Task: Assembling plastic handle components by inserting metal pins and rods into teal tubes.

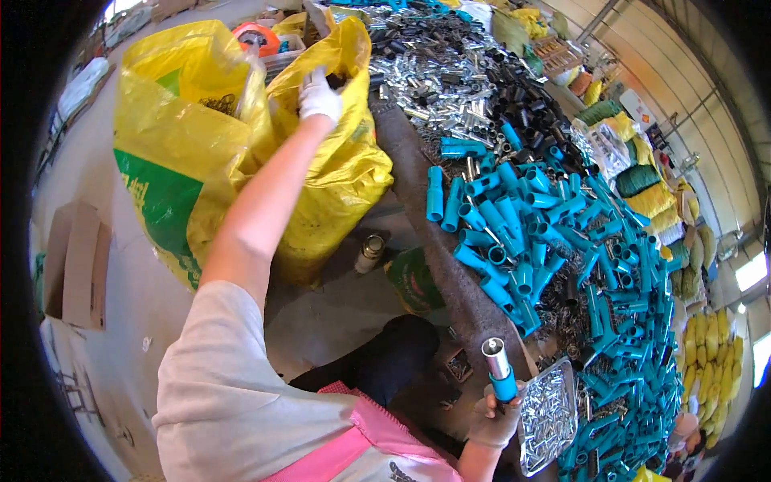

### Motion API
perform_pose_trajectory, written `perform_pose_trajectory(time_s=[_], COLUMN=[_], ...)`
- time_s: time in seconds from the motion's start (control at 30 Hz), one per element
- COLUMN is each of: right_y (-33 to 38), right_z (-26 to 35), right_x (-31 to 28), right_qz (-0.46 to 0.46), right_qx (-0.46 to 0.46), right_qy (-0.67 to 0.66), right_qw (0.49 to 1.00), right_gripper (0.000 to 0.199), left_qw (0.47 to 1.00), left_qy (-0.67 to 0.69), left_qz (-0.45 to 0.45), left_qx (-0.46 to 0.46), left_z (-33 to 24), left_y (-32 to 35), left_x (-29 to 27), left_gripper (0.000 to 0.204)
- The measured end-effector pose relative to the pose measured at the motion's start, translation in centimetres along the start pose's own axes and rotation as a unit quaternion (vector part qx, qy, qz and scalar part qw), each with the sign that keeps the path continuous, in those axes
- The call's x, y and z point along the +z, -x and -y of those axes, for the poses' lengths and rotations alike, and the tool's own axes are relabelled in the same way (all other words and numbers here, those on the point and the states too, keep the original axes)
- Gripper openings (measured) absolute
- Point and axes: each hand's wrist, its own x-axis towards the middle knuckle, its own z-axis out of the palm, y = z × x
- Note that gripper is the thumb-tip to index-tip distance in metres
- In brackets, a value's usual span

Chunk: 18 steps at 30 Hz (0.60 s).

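My left hand [320, 100], in a white glove, reaches into the mouth of an upright yellow woven sack [341, 173]. Its fingers look stretched out, with dark pieces [337, 80] beside them inside the sack; the fingertips are partly hidden. Low on the right, my right hand [494, 419], also gloved with bare fingers showing, is closed round a teal plastic handle with a shiny metal tube [499, 371] at its upper end. The tube points up. Beside that hand lies a metal tray [526, 450] full of small silvery parts.
A pile of teal plastic handles [514, 217] covers the bench, with metal tubes [450, 88] and black pieces [530, 112] behind. Another yellow sack [173, 120] stands on the left, near a cardboard box [84, 265]. A can [370, 253] stands under the bench edge.
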Motion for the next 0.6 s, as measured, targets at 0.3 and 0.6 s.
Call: perform_pose_trajectory(time_s=[0.3,0.6], right_y=[2.4,3.6], right_z=[-0.8,-0.9], right_x=[-0.6,-2.0], right_qz=[-0.105,-0.195], right_qx=[-0.043,-0.076], right_qy=[0.007,0.037], right_qw=[0.993,0.977], right_gripper=[0.034,0.033], left_qw=[0.847,0.86], left_qy=[-0.261,-0.13], left_qz=[0.447,0.486], left_qx=[-0.117,-0.086], left_z=[7.2,15.8], left_y=[-0.7,-1.4], left_x=[7.0,9.1], left_gripper=[0.057,0.067])
